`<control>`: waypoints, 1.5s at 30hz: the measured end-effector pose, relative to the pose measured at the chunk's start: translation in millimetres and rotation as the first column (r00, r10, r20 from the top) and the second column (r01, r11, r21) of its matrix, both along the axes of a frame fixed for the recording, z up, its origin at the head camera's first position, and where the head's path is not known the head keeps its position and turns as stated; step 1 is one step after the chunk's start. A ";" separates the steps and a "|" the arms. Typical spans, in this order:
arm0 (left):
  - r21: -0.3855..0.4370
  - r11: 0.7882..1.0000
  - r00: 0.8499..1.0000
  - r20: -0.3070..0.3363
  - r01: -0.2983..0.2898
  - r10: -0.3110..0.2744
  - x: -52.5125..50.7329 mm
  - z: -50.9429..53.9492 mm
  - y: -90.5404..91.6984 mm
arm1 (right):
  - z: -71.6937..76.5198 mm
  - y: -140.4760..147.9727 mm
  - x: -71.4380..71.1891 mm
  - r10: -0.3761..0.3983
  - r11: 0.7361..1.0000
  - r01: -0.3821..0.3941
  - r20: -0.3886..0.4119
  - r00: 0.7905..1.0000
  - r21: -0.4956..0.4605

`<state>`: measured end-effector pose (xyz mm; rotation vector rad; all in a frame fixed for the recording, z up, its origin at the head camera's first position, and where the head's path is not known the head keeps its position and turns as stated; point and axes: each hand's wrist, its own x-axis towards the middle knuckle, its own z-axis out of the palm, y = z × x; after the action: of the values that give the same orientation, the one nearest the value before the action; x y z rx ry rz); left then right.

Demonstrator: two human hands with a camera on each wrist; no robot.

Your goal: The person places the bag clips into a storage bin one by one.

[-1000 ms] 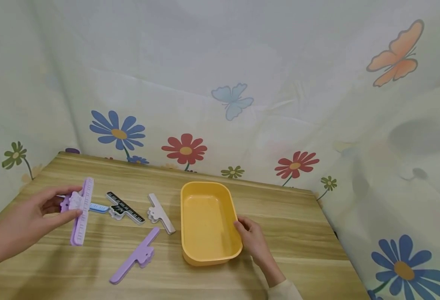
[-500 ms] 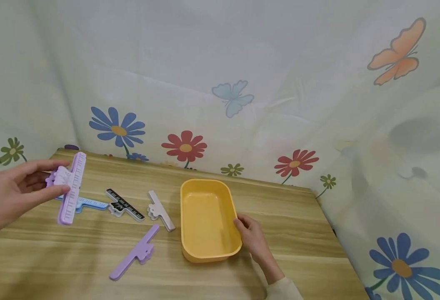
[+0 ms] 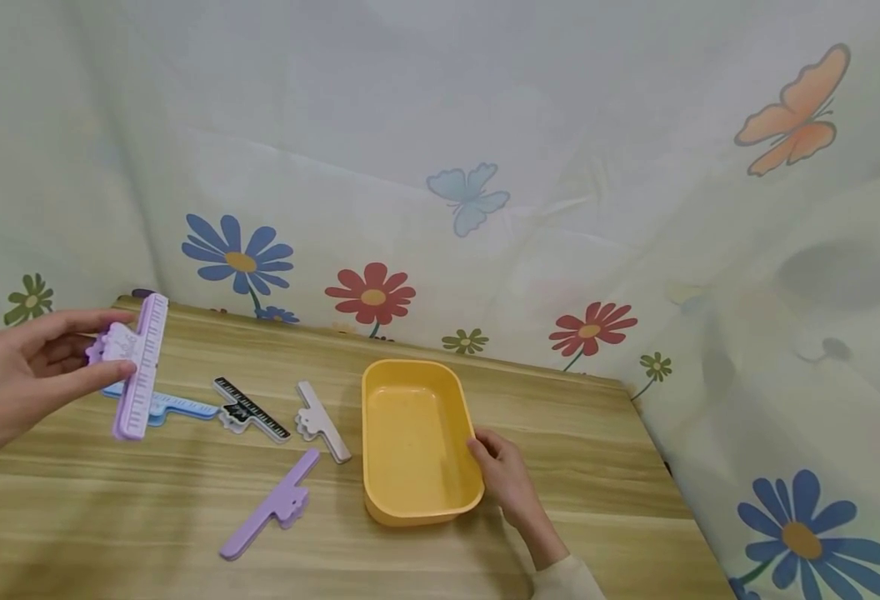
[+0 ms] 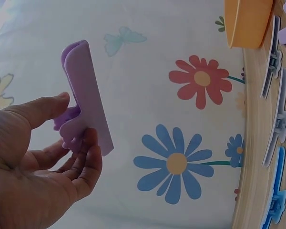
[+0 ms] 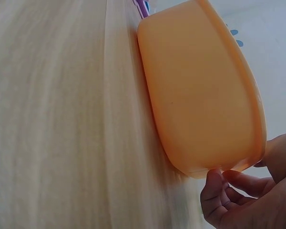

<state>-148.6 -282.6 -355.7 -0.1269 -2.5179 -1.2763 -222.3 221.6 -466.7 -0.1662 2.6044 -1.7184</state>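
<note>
My left hand (image 3: 38, 367) pinches a purple clip (image 3: 144, 367) by its scalloped handle, thumb on one side and fingers on the other. Piano-key markings run along the clip's light face; in the left wrist view its jaws look nearly closed. It hangs above the table, partly covering a blue clip (image 3: 185, 406). On the right, my right hand (image 3: 513, 487) grips the side of a yellow plastic bin (image 3: 413, 518), thumb at the rim and curled fingers against the outer wall. Nothing lies inside the bin.
Between the hands lie a black piano-key clip (image 3: 256, 412), a pale grey clip (image 3: 323, 425) and another purple clip (image 3: 271, 506) on the wooden table (image 3: 590, 475). A flower-printed curtain (image 3: 320, 192) stands around the table's back and sides.
My left hand has moved left and upward with the purple clip, uncovering more of the blue clip. Over the last half second it shifts only slightly. The right hand and bin stay put.
</note>
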 end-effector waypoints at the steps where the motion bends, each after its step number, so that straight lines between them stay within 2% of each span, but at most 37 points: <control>1: -0.002 1.000 1.000 -0.003 -0.003 0.003 -0.7 -0.7 -0.2 | 0.2 0.0 0.3 -0.001 1.000 0.001 0.001 1.000 0.001; 7: 0.035 0.999 1.000 -0.024 0.006 -0.005 -2.5 -3.5 -2.0 | -1.1 0.6 -0.4 0.000 1.000 0.000 0.007 1.000 -0.010; 12: 0.065 0.998 0.999 -0.037 0.009 -0.007 -1.0 -0.8 2.3 | -2.1 1.0 -0.8 0.012 0.999 -0.012 0.004 1.000 -0.037; 15: 0.052 0.999 1.000 -0.023 0.007 -0.006 -0.5 2.3 7.3 | -2.4 1.1 -0.5 0.017 0.999 -0.017 0.002 1.000 -0.041; 19: 0.027 0.999 0.999 0.030 0.023 -0.024 0.2 5.4 15.3 | -1.4 0.8 0.0 0.015 1.000 -0.015 0.005 1.000 -0.022; 25: 0.030 0.997 0.994 0.084 0.069 -0.071 -2.4 10.0 26.3 | 1.0 -0.5 0.8 0.010 1.000 -0.010 -0.006 1.000 -0.010; 31: 0.021 0.989 0.988 0.037 0.146 -0.147 -7.7 15.2 38.6 | -0.2 0.5 1.1 0.008 1.000 -0.008 0.000 1.000 -0.016; 35: 0.025 0.986 0.985 0.049 0.166 -0.167 -11.4 17.6 50.3 | 1.4 -0.3 1.9 0.008 1.000 -0.008 0.005 1.000 -0.016; 42: 0.059 0.976 0.972 0.087 0.212 -0.216 -16.7 18.4 72.1 | 24.9 -9.2 12.9 0.026 0.999 -0.025 0.021 0.999 -0.033; 45: 0.068 0.971 0.970 0.075 0.228 -0.233 -17.7 17.8 80.3 | 23.6 -8.6 12.2 0.035 0.999 -0.035 0.011 0.999 -0.041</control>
<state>-166.3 -202.3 -338.0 -0.3714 -2.5921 -1.4708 -210.0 213.0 -443.0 -0.2006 2.5434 -1.7572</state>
